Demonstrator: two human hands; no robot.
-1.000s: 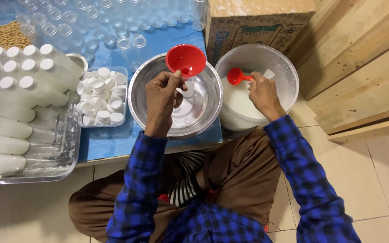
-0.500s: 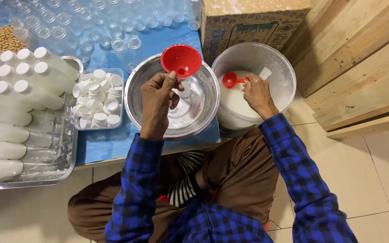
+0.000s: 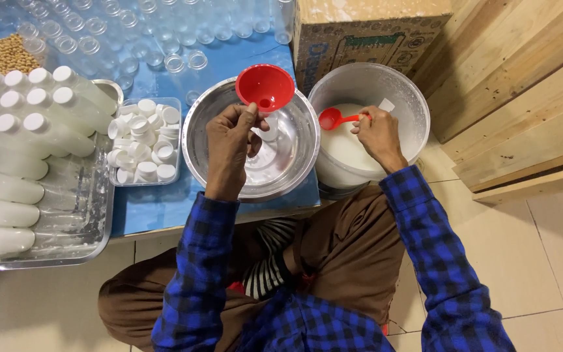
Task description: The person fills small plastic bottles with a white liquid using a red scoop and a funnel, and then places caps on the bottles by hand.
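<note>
My left hand point(image 3: 229, 146) grips a small clear bottle point(image 3: 270, 128) with a red funnel point(image 3: 265, 87) set in its neck, held over a round steel bowl point(image 3: 203, 156). My right hand point(image 3: 376, 133) holds the handle of a red scoop point(image 3: 332, 118) above the white liquid point(image 3: 346, 146) in a white plastic bucket point(image 3: 412, 107). The scoop's cup sits just over the liquid's surface at the bucket's left side. Most of the bottle is hidden behind my fingers.
A clear tub of white caps point(image 3: 143, 140) sits left of the bowl. A steel tray point(image 3: 79, 228) holds several filled, capped white bottles point(image 3: 40, 127). Empty clear bottles point(image 3: 131, 32) and a heap of soybeans point(image 3: 1, 55) lie at the back. A cardboard box point(image 3: 366, 32) and wooden boards point(image 3: 522, 85) stand to the right.
My right hand has drawn the red scoop slightly left and lower in the bucket. The left hand with bottle and funnel stays over the bowl.
</note>
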